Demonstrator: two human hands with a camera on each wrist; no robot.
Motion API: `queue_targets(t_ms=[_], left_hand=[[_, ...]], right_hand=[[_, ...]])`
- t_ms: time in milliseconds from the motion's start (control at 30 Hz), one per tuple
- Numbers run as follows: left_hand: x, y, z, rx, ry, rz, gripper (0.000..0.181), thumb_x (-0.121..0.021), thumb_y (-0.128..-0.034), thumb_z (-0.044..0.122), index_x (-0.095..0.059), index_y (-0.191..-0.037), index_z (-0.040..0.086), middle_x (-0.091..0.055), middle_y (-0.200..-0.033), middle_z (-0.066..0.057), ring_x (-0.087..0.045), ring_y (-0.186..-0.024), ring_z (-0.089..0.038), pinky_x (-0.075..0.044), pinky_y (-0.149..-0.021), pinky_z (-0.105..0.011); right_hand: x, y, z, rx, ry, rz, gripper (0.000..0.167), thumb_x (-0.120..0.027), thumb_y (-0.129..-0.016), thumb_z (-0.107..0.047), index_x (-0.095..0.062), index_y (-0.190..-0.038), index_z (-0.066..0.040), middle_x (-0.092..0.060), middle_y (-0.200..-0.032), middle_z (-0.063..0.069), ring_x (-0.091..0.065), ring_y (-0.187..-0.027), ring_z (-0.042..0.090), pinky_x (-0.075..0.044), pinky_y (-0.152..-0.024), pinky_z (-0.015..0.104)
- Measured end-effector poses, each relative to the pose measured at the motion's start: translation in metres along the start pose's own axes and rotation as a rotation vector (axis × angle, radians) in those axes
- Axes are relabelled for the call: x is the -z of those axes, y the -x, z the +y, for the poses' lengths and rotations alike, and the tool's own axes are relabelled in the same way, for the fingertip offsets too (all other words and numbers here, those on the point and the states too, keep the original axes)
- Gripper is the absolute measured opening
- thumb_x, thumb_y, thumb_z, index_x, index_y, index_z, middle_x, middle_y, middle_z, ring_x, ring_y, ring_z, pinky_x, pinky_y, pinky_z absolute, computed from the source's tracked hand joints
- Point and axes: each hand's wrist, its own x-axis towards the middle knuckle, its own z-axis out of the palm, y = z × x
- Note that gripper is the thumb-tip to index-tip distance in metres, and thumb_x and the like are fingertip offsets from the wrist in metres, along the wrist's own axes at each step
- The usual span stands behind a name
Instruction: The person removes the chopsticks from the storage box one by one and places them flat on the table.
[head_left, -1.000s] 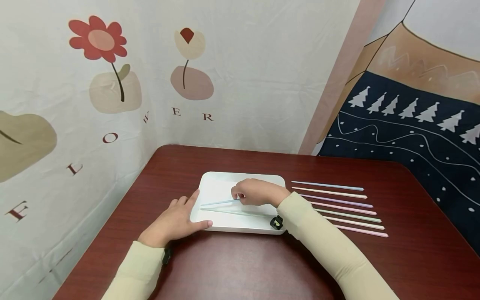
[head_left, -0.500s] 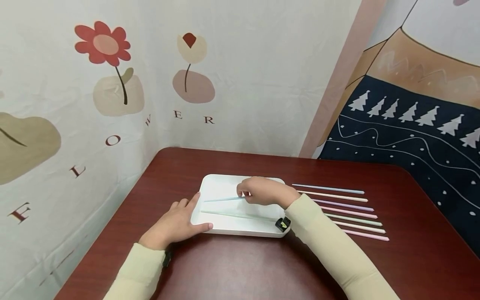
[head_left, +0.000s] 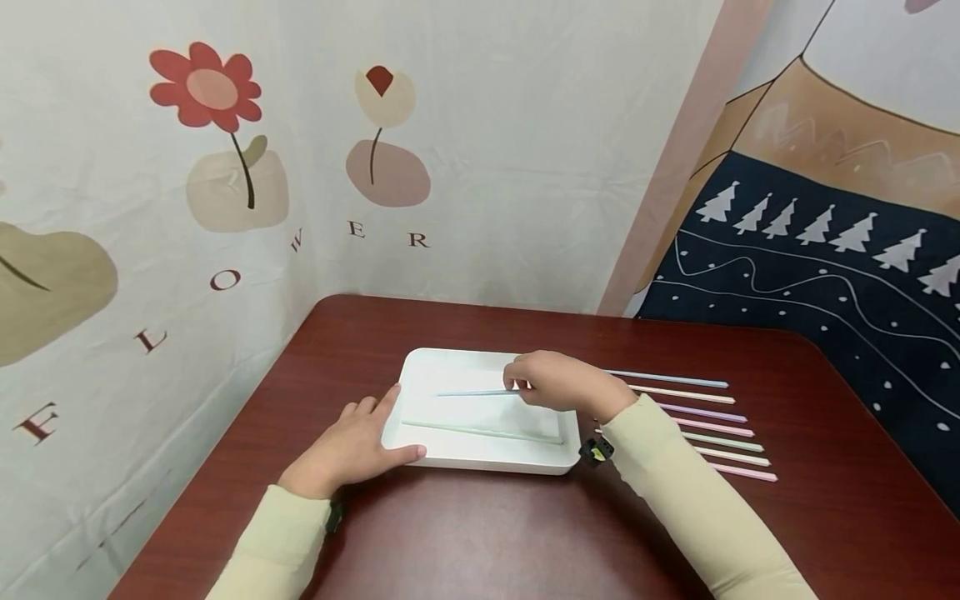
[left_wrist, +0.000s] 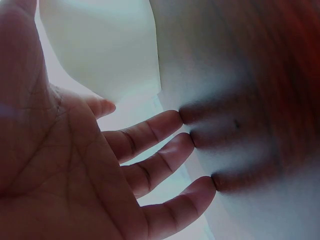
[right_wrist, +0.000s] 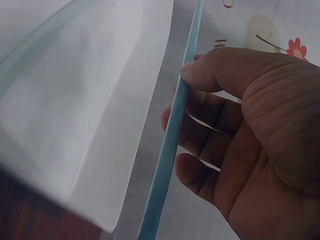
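My right hand (head_left: 558,382) pinches a light blue chopstick (head_left: 472,393) between thumb and fingers, over the right part of a white tray (head_left: 483,468). In the right wrist view that chopstick (right_wrist: 170,130) slants past the tray wall, and the thumb presses on it. A pale green chopstick (head_left: 480,431) lies along the front of the tray floor. My left hand (head_left: 352,446) rests at the tray's left end, thumb on the front left corner. The left wrist view has its fingers (left_wrist: 170,160) stretched out, tips touching the table beside the tray.
Right of the tray several chopsticks lie in a row on the dark red table (head_left: 480,533), from a blue one (head_left: 667,378) at the back to a pink one (head_left: 750,474) at the front. My right forearm covers their left ends. Printed cloth (head_left: 510,167) hangs behind the table.
My right hand has moved right across the tray with the blue chopstick, which now lies more level. More of the pale green chopstick shows. My left hand has stayed at the tray's left end.
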Motion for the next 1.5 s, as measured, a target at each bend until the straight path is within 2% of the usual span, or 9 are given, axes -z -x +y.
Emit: queue_targets(t_ms=[333,700,1100,1500], left_hand=[[0.000,0.000,0.000,-0.002,0.003,0.003,0.114,-0.063,-0.0779,0.076,-0.023,-0.158,0.006,-0.048,-0.136,-0.024,-0.042,-0.123,-0.043,-0.045,-0.094,-0.054],[-0.001,0.000,0.000,0.002,0.004,0.001,0.114,-0.063,-0.0777,0.076,-0.023,-0.158,0.006,-0.048,-0.136,-0.024,-0.042,-0.124,-0.044,-0.045,-0.094,-0.054],[-0.001,0.000,0.000,-0.001,0.015,0.002,0.114,-0.062,-0.0783,0.077,-0.023,-0.157,0.004,-0.046,-0.137,-0.026,-0.041,-0.125,-0.045,-0.042,-0.096,-0.055],[-0.001,-0.001,-0.002,0.001,0.017,-0.005,0.115,-0.062,-0.0777,0.078,-0.021,-0.158,0.006,-0.046,-0.137,-0.024,-0.041,-0.125,-0.044,-0.042,-0.096,-0.054]], right_hand=[[-0.002,0.030,0.006,-0.085,-0.020,-0.010,0.016,-0.063,-0.092,-0.002,-0.070,-0.099,-0.014,-0.059,-0.085,-0.009,-0.053,-0.075,0.009,-0.047,-0.069,0.027],[-0.005,0.071,0.025,-0.176,-0.067,0.046,0.016,-0.063,-0.090,-0.001,-0.069,-0.096,-0.014,-0.054,-0.080,-0.010,-0.051,-0.072,0.009,-0.046,-0.067,0.027],[-0.019,0.115,0.039,-0.218,-0.085,0.058,0.020,-0.064,-0.089,0.002,-0.067,-0.091,-0.017,-0.059,-0.085,-0.011,-0.052,-0.075,0.007,-0.049,-0.071,0.030],[-0.021,0.153,0.043,-0.243,-0.050,0.102,0.021,-0.066,-0.086,0.003,-0.064,-0.088,-0.018,-0.051,-0.079,-0.014,-0.048,-0.072,0.006,-0.045,-0.066,0.029]])
